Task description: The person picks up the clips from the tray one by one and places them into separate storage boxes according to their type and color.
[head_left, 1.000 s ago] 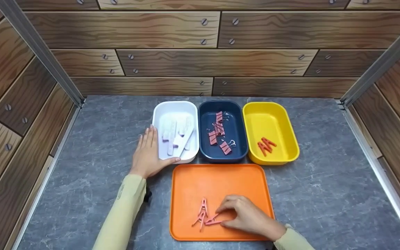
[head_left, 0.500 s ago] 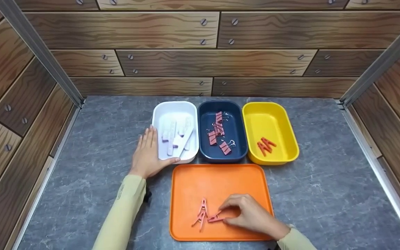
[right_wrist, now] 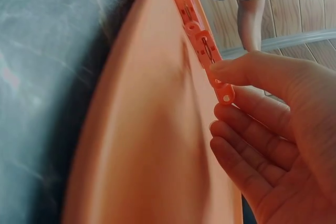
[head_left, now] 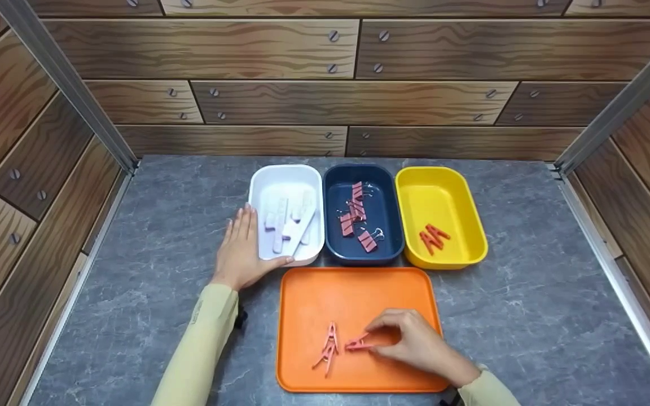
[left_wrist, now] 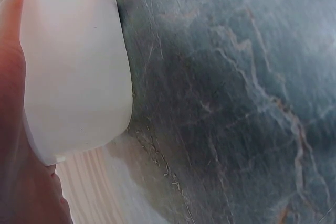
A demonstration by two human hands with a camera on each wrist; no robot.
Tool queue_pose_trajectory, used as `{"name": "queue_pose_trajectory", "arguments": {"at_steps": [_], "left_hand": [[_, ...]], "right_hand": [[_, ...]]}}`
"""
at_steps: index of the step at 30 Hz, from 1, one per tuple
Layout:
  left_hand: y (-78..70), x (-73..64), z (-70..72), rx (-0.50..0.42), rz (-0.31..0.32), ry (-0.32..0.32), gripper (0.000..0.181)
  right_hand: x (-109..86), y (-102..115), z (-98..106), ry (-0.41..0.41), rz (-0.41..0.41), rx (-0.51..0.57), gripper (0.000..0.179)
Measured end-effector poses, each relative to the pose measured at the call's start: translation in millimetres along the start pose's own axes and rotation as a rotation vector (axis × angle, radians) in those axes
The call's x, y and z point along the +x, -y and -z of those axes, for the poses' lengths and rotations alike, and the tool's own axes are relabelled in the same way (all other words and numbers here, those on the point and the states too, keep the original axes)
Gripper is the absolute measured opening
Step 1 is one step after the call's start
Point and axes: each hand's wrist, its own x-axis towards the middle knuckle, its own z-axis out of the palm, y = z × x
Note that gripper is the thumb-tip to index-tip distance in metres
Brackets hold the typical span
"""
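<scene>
1. Your right hand (head_left: 415,345) holds a pink peg (head_left: 358,343), pinched narrowly between fingers (head_left: 386,317) and thumb, over the orange tray (head_left: 359,293); you cannot tell whether the peg touches the tray.
2. Two more pegs (head_left: 329,350) lie on the tray, close together, just left of the one you hold.
3. Your left hand (head_left: 240,254) rests against the left side of the white bin (head_left: 285,179), fingers straight, thumb at its near edge, gripping nothing.
4. That bin contains pale sticks (head_left: 280,226).
5. Beside it on the desk (head_left: 528,254), the blue bin (head_left: 386,208) contains binder clips (head_left: 367,241).
6. The yellow bin (head_left: 438,197), at the right end, contains red pegs (head_left: 430,240).
</scene>
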Motion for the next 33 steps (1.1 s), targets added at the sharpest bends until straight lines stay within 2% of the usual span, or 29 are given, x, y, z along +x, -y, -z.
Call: {"name": "queue_pose_trajectory", "arguments": {"at_steps": [6,19,25,33], "left_hand": [[-0.1,-0.1,-0.3,-0.014,-0.002,-0.002,0.139],[0.3,0.9,-1.0,0.002,0.007,0.006,0.141],[-0.4,-0.1,-0.4,0.012,0.019,0.021,0.14],[-0.7,0.1,0.6,0.004,-0.003,-0.003,0.14]], "right_hand": [[0.1,-0.3,4.5,-0.036,0.011,0.016,0.023],[0.3,-4.6,23.0,-0.104,-0.064,0.07,0.026],[0.4,-8.0,36.3,-0.154,-0.068,0.067,0.027],[-0.3,-10.0,52.8,-0.261,-0.056,0.063,0.027]]}}
